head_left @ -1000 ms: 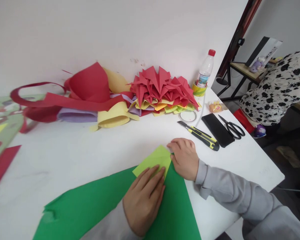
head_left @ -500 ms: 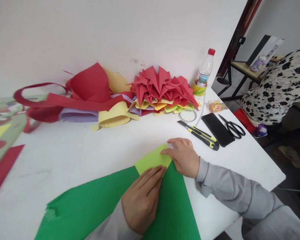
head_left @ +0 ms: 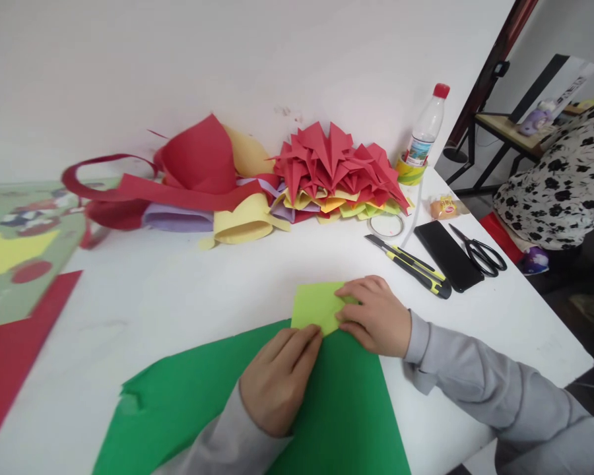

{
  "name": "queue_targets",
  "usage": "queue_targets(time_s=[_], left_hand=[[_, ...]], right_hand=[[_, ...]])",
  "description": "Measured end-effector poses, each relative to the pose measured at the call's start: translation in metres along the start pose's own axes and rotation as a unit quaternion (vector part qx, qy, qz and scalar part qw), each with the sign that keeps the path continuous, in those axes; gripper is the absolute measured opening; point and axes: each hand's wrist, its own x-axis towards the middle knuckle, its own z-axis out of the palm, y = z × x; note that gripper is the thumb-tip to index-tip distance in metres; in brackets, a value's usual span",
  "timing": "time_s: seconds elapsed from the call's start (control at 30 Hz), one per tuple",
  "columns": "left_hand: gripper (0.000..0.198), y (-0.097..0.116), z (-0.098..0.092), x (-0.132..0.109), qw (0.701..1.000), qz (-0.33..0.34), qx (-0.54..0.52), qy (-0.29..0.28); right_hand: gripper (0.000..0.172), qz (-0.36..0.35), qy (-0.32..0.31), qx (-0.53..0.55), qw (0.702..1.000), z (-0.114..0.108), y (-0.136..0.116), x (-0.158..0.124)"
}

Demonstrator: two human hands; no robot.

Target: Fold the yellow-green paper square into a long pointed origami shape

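Head view: cutter (head_left: 412,265) and likely phone (head_left: 449,256) lie beyond right hand (head_left: 376,318).

- Lime-green sheet (head_left: 309,305): smooth, matt paper
- Green sheet (head_left: 346,402): matt paper, creased
- Tabletop (head_left: 178,290): smooth, faintly glossy
- Bottle (head_left: 429,119): clear, shiny plastic
- Sleeve (head_left: 480,376): matt cloth
- Scissors (head_left: 469,243): dark metal blades

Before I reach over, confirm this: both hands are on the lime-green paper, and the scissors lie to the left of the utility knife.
Not quite: in the head view, the scissors lie to the right of the utility knife. The left hand and right hand are indeed both on the lime-green paper.
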Motion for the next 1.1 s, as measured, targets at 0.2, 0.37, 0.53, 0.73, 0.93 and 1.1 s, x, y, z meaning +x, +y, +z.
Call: queue_targets(time_s=[0.2, 0.37, 0.53, 0.73, 0.93, 1.1], left_hand=[[0.030, -0.005, -0.002, -0.001, 0.999, 0.013, 0.050, -0.001], [0.031, -0.013, -0.003, -0.009, 0.999, 0.004, 0.042, -0.015], [0.033, -0.011, 0.001, -0.013, 0.998, -0.002, 0.059, 0.002], [0.032, -0.004, -0.008, 0.001, 0.993, 0.054, 0.102, -0.020], [0.029, 0.009, -0.010, -0.001, 0.983, 0.069, 0.161, -0.049], [0.033, 0.014, -0.009, -0.006, 0.984, 0.029, 0.166, -0.061]], right_hand=[[0.015, -0.066, 0.016, -0.083, 0.994, -0.002, -0.009, -0.002], [0.022, -0.088, 0.018, -0.119, 0.989, -0.005, -0.019, -0.002], [0.022, -0.112, 0.069, -0.147, 0.980, -0.002, -0.025, 0.000], [0.026, -0.108, 0.060, -0.146, 0.981, -0.002, -0.032, 0.000], [0.022, -0.089, 0.039, -0.151, 0.984, -0.002, -0.039, 0.000], [0.021, -0.086, 0.026, -0.152, 0.984, -0.001, -0.040, -0.001]])
